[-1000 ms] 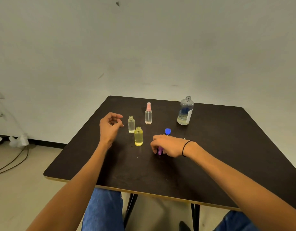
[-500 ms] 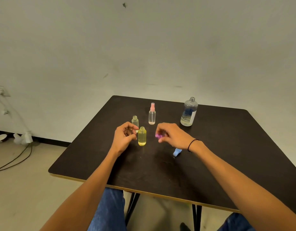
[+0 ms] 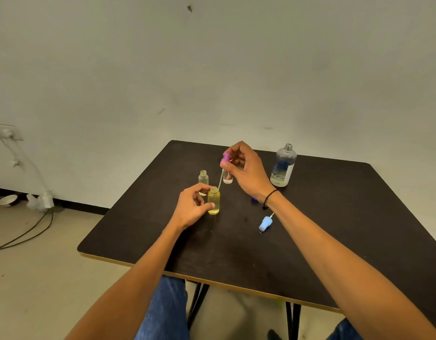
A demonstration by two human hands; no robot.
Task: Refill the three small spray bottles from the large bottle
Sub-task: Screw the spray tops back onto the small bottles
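- Right hand (image 3: pixel 246 171) — grip closed in a pinch on the purple spray head (image 3: pixel 225 158), its thin dip tube (image 3: pixel 220 180) hanging down and slightly left from the fingers.
- Tube tip sits at the mouth of the yellow bottle (image 3: pixel 214 201), directly below and a little left of the right grip; whether the tip is inside the neck or just at the rim cannot be told.
- Left hand (image 3: pixel 191 207) — fingers curled round the yellow bottle, thumb on its front, steadying it upright on the desk (image 3: pixel 334 229).
- Clear small bottle (image 3: pixel 203 178), uncapped, stands just beyond the left grip; a third small bottle (image 3: pixel 228 179) is mostly hidden behind the right grip, only its base showing.
- Large bottle (image 3: pixel 283 165), uncapped and partly filled, stands upright to the right of the right grip, apart from it.
- Blue spray head (image 3: pixel 264 223) lies on its side beneath the right forearm, nearer the person than either grip.
- Judged step: seating the purple head on the yellow bottle.
- Risks: the tube is thin and flexible — if it catches the rim it may buckle or flick drops; pressing down off-axis could tip the bottle despite the left grip; the right forearm may sweep the blue head off the desk or nudge the open large bottle.
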